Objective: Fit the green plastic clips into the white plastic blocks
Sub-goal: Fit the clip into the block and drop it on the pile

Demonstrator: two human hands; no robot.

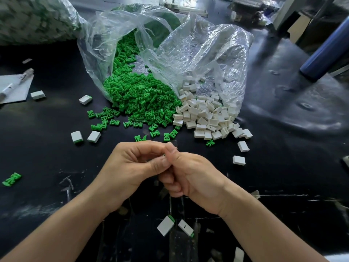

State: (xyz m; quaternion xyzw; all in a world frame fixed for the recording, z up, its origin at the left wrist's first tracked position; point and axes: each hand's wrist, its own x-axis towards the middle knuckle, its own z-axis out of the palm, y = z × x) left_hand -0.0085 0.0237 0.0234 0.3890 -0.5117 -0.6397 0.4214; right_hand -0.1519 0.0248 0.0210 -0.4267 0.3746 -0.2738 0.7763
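Observation:
My left hand (136, 165) and my right hand (190, 176) meet fingertip to fingertip above the black table (283, 167), pinching something small between them; only a sliver of green shows at the fingertips, the rest is hidden. A heap of green clips (139, 97) spills from an open clear bag (105, 50) beyond my hands. Right of it a pile of white blocks (205, 114) spills from a second clear bag (211, 53). Two white blocks with green clips in them (166, 225) (186, 227) lie between my forearms.
Loose white blocks (94, 136) (238, 160) and stray green clips (11, 179) are scattered over the table. A large full bag (32, 19) sits at the back left, a paper sheet with a pen-like tool (15, 86) at the left edge, a blue tube (324, 52) at the right.

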